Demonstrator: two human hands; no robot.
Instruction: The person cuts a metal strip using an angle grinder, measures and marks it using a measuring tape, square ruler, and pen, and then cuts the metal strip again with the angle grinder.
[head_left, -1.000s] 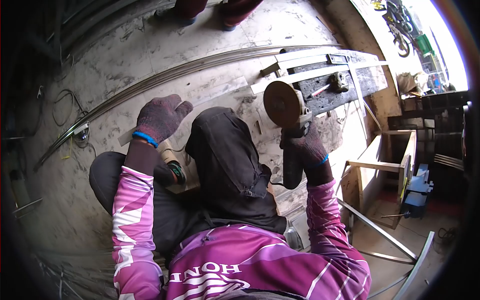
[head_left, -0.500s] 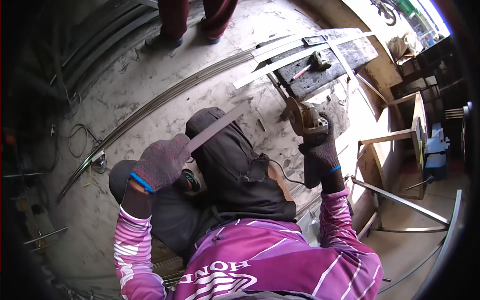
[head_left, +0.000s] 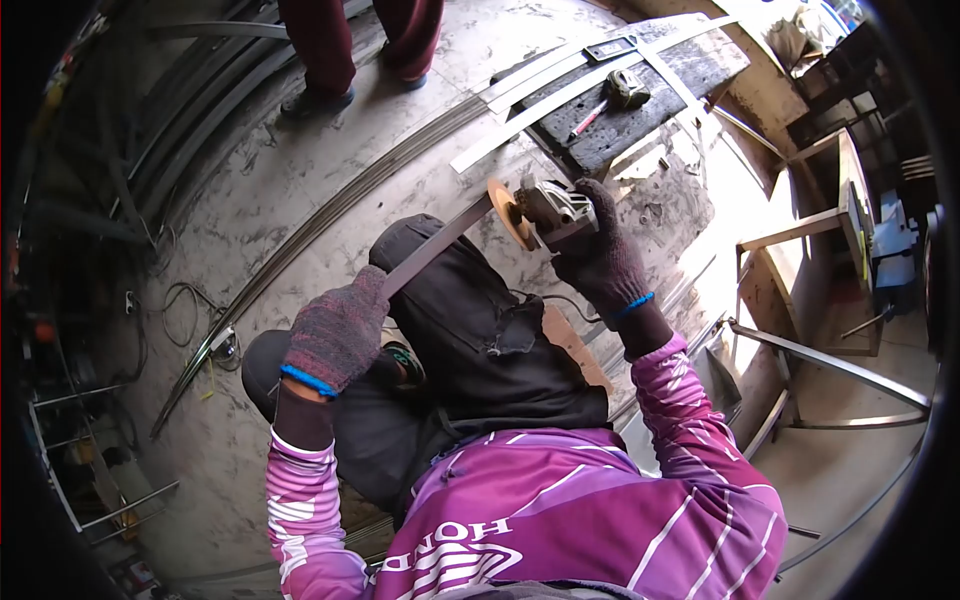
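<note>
The gloved left hand (head_left: 338, 330) is closed around the near end of a flat metal strip (head_left: 440, 243), which slants forward and to the right of it, over the raised knee (head_left: 470, 285); whether the strip bears on the knee cannot be told. The gloved right hand (head_left: 608, 265) grasps an angle grinder (head_left: 560, 210), with its disc (head_left: 509, 214) on the side toward the left hand, at the strip's far end. Disc and strip look to meet or nearly so, but contact is not clear, nor whether the disc is spinning.

Done well, this calls for a firm left grip well back from the disc, no twist in the strip, and light, even pressure from the right hand. The disc is best held off the knee, and the cord (head_left: 572, 302) just below the right hand kept clear of it.

Ahead of the left hand, long metal bars (head_left: 340, 205) lie on the floor (head_left: 240, 215). Ahead of the right hand, a tape measure (head_left: 627, 90) and a red pen (head_left: 588, 122) sit on a dark slab (head_left: 560, 128). Farther beyond the left hand stand another person's feet (head_left: 320, 103); sparks are best aimed away from them
</note>
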